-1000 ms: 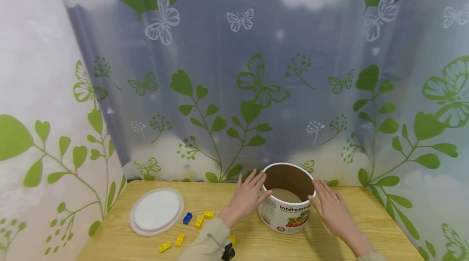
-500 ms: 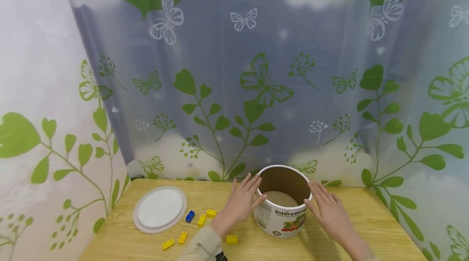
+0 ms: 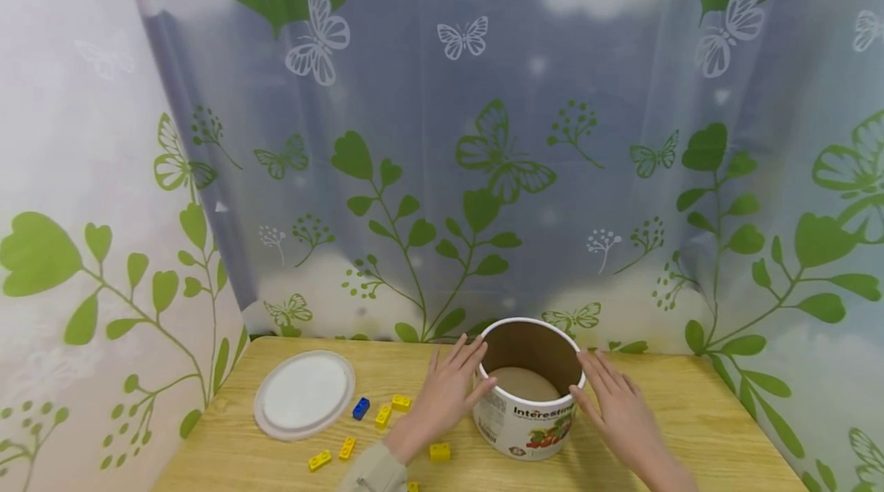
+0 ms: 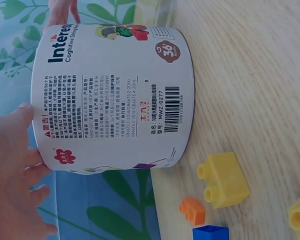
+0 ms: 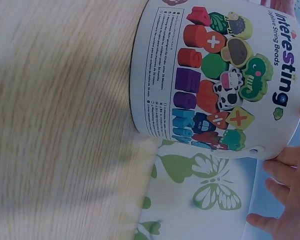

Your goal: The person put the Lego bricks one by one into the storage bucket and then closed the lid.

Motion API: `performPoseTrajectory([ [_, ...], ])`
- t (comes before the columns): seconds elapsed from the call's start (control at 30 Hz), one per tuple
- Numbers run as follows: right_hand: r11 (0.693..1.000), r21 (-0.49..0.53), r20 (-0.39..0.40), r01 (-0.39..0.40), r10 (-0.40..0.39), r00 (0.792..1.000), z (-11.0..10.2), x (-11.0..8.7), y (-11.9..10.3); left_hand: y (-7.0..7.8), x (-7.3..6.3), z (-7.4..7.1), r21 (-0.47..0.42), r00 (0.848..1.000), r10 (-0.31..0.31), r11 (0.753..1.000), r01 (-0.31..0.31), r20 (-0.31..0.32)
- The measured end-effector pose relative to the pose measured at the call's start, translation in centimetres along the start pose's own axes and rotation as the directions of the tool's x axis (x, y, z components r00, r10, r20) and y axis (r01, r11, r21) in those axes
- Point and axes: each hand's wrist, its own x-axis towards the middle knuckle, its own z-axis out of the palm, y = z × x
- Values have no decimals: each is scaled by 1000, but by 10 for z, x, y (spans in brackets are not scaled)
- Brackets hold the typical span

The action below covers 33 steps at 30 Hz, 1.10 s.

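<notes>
A round white cardboard tub point(image 3: 525, 430) with "Interesting" and fruit pictures on its label stands upright without a lid; its brown inside and pale bottom show in the head view. My left hand point(image 3: 445, 391) lies along the tub's left side, fingers extended at the rim. On the opposite side my right hand point(image 3: 618, 415) touches the rim with straight fingers and thumb. The left wrist view shows the barcode side of the tub point(image 4: 110, 100) and my left hand point(image 4: 12, 170) at its upper edge. Printed beads face the right wrist camera, beside my right hand point(image 5: 287, 185).
A round whitish lid point(image 3: 304, 394) lies on the wooden table point(image 3: 697, 407) at left. Between it and my left arm are a blue block point(image 3: 361, 408) and several yellow blocks point(image 3: 440, 451). A patterned curtain point(image 3: 511, 131) hangs behind the table.
The tub has slid a little toward me and to the left, both hands moving along with it. A yellow block behind my left forearm has come into fuller view. The lid stays put.
</notes>
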Motion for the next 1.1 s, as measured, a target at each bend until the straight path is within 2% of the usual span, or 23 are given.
performPoseTrajectory([
  [0.23, 1000, 9, -25, 9, -9, 1000, 2, -6, -5, 1, -13, -4, -23, 1000, -5, 1000, 5, 5],
  [0.5, 999, 38, -19, 9, -8, 1000, 0, -13, -13, 0, -27, -10, -40, 1000, 8, 999, -9, -24],
  [0.77, 998, 50, -66, 33, -30, 997, -1, -21, -20, -1, -41, -14, -92, 1000, 10, 996, -11, -15],
  [0.87, 999, 34, -82, 38, -35, 996, -1, -24, -24, -1, -46, -16, -94, 1000, 18, 995, -21, -24],
  [1.1, 998, -3, -149, 66, -66, 987, 2, -31, -31, 0, -58, -21, -109, 1000, 0, 994, -1, -10],
])
